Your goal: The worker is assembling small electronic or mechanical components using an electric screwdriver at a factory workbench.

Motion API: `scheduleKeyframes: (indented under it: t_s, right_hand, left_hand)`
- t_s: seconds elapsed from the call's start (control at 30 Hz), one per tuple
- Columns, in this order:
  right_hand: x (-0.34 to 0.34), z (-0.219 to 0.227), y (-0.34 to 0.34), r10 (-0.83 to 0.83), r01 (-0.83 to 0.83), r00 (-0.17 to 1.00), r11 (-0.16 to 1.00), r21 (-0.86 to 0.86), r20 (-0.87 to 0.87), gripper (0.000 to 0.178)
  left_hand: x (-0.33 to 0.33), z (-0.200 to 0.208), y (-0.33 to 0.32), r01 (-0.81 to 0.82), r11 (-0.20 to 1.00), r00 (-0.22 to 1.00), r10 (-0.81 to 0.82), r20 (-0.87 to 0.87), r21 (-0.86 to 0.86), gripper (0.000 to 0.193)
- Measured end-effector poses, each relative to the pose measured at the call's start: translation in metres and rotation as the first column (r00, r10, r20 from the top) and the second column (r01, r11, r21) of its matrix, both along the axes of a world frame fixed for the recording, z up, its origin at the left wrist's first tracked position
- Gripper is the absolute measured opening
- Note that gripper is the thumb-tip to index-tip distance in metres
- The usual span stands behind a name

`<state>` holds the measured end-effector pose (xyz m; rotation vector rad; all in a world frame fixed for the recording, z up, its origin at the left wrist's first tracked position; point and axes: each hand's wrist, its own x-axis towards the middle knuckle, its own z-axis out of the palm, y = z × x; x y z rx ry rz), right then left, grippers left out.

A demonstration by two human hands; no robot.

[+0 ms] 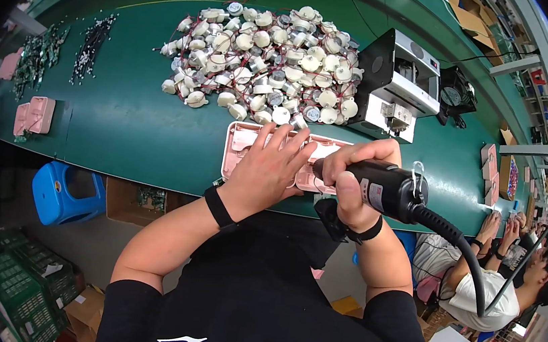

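Note:
A pink plastic housing (230,149) with white parts inside lies at the table's near edge. My left hand (261,176) is laid over its left half, fingers stretched out and spread across the far rim. In my right hand (355,190) is a black electric screwdriver (390,190), its thick cord running off to the right. The tool's tip points left, low over the middle of the housing. Whether the tip touches a screw is hidden behind my fingers. Just beyond the housing lies a big pile of small white-capped motors (266,62) with red wires.
A black and white box-shaped machine (399,84) stands right of the motors, a black fan (457,94) behind it. More pink housings (38,114) sit at left and right. Circuit boards (40,60) lie far left. A blue stool (58,197) is below; a co-worker (484,283) sits at right.

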<state>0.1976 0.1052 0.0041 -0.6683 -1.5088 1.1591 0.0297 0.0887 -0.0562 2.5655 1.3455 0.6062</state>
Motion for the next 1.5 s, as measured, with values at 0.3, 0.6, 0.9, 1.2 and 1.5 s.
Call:
scheduleKeyframes:
  t_s: [0.3, 0.6, 0.9, 1.2, 1.5]
  right_hand:
    - [-0.001, -0.002, 0.0, -0.006, 0.005, 0.995, 1.0, -0.015, -0.101, 0.039]
    - [0.045, 0.05, 0.009, -0.1, 0.168, 0.932, 0.971, 0.171, -0.348, 0.027]
    - [0.086, 0.065, 0.071, -0.458, 0.499, 0.86, 0.845, 0.19, -0.223, 0.016]
    - [0.094, 0.062, 0.087, -0.497, 0.508, 0.856, 0.859, 0.057, -0.143, 0.017]
    - [0.092, 0.071, 0.021, -0.341, 0.36, 0.9, 0.932, 0.025, -0.272, 0.022]
  left_hand:
    - [-0.005, 0.012, -0.003, 0.038, 0.999, 0.999, -0.038, 0.012, -0.006, 0.088]
    - [-0.068, 0.034, -0.038, -0.289, 0.957, 0.941, 0.286, 0.18, -0.011, 0.071]
    - [-0.071, 0.018, -0.045, -0.311, 0.754, 0.765, 0.56, 0.319, -0.578, 0.032]
    - [-0.038, 0.015, -0.049, -0.124, 0.716, 0.718, 0.543, 0.436, -0.687, 0.034]
    - [-0.074, 0.015, 0.006, -0.347, 0.878, 0.864, 0.436, 0.252, -0.328, 0.033]
